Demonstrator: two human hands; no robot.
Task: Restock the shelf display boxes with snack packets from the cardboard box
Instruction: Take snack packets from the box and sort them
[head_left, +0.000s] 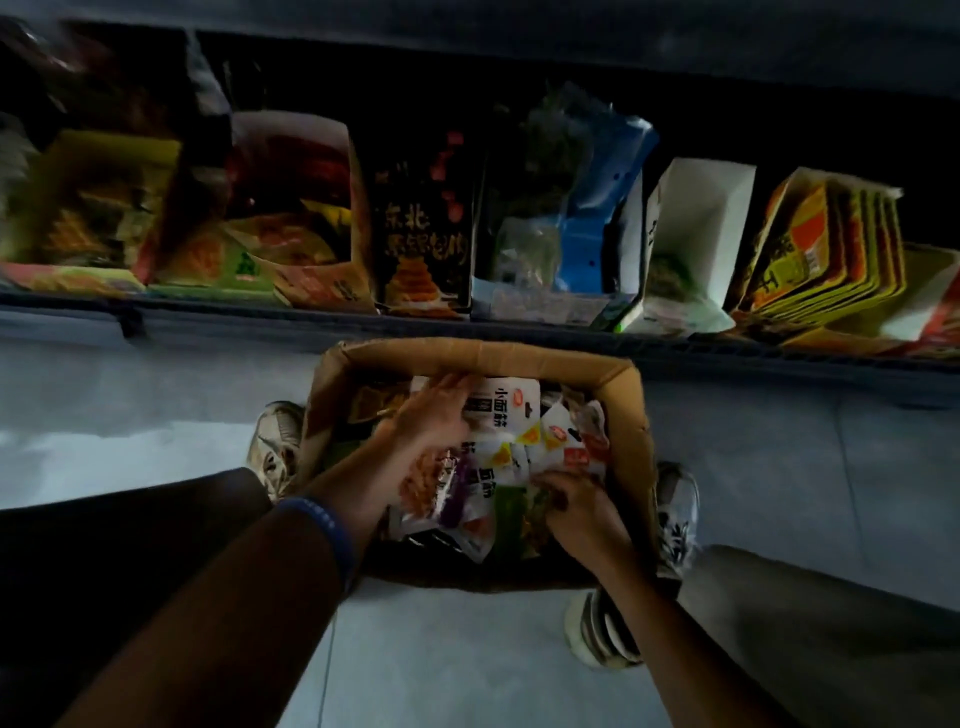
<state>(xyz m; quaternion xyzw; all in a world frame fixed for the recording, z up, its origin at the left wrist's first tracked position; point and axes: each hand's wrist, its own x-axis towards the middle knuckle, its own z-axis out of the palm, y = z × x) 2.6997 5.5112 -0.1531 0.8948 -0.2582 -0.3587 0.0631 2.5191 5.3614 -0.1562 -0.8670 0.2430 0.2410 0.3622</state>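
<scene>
An open cardboard box (631, 415) stands on the floor below the shelf, filled with several small snack packets (511, 415), mostly white with red and yellow print. My left hand (436, 413) lies inside the box with fingers stretched over the white packets at the far side. My right hand (579, 512) is at the near right of the box, fingers curled into a bunch of packets, one of them green (514, 514). Above, the shelf holds a row of display boxes (301, 223), among them a white one (696, 249) that looks nearly bare inside.
The dark shelf edge (234, 322) runs across just behind the box. A black display box (423, 228), a blue-and-white one (582, 228) and yellow-orange packs (826, 249) stand along it. My shoes (272, 449) flank the box on the pale tiled floor (156, 384).
</scene>
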